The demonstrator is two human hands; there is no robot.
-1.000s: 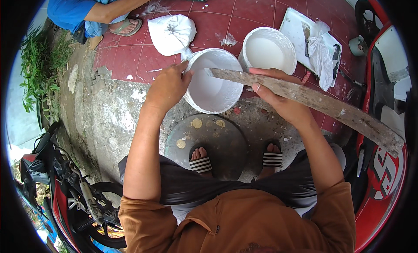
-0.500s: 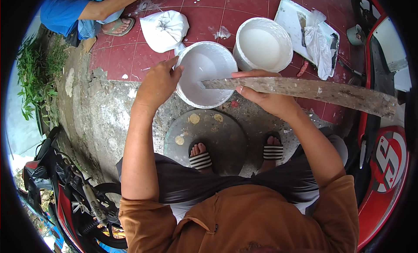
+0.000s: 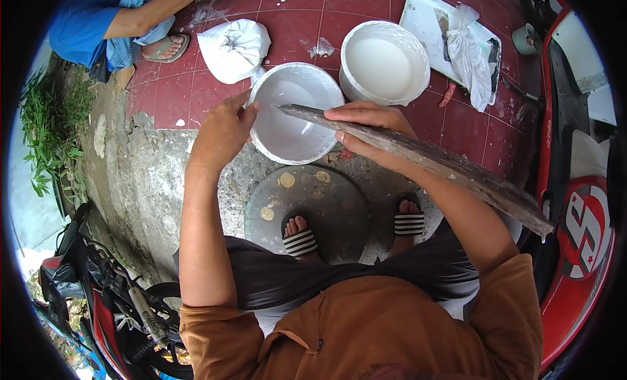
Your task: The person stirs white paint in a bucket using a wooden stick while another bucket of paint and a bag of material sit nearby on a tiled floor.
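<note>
A white bucket (image 3: 259,137) stands in front of me, its inside coated white with a pale layer of wet material at the bottom. My left hand (image 3: 222,130) grips its left rim, the thumb at the inner edge and the other fingers partly hidden. In my right hand (image 3: 372,128) is a long, worn wooden slat (image 3: 450,165), pinched between thumb and fingers near its far end. That end reaches over the bucket's opening; I cannot tell whether it touches the inside. The slat's other end slants back over my right forearm.
Beside the bucket is a second white bucket (image 3: 346,79) holding whitish liquid. A tied white sack (image 3: 234,50) and a messy white tray (image 3: 418,17) lie on the red tiles. Motorcycles (image 3: 140,308) flank me. Another person's arm and sandalled foot (image 3: 166,48) are at far left.
The slat has turned, its near end swinging toward me and its narrow edge now facing up. Its far end has moved left and up over the bucket. My left hand keeps to the rim.
</note>
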